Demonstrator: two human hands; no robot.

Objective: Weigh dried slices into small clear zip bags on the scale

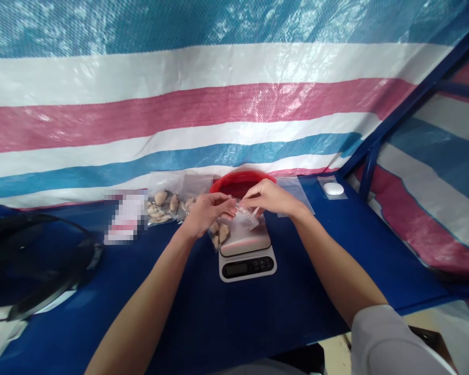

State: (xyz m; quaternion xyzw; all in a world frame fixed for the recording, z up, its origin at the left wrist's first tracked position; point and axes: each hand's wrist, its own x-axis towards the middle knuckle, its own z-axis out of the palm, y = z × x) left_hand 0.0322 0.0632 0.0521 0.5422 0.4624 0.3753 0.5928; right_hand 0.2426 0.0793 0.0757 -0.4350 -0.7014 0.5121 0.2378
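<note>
evidently, the clear plastic bag (248, 217) lies right between the two hands, with neither clearly nearer. the left hand (206, 213) pinches its edge, thumb and fingers drawn together; the right hand (272, 198) grips it just beside, its fingers curled in narrow. from the fingertips the plastic slants down and toward the right hand's side, over the scale (247, 246) beneath both hands. pale brown pieces (223, 233) in clear plastic sit just below the left hand, by the scale's edge; whether that is the same bag, i cannot tell. beyond the hands is a red basket (244, 174).
</note>
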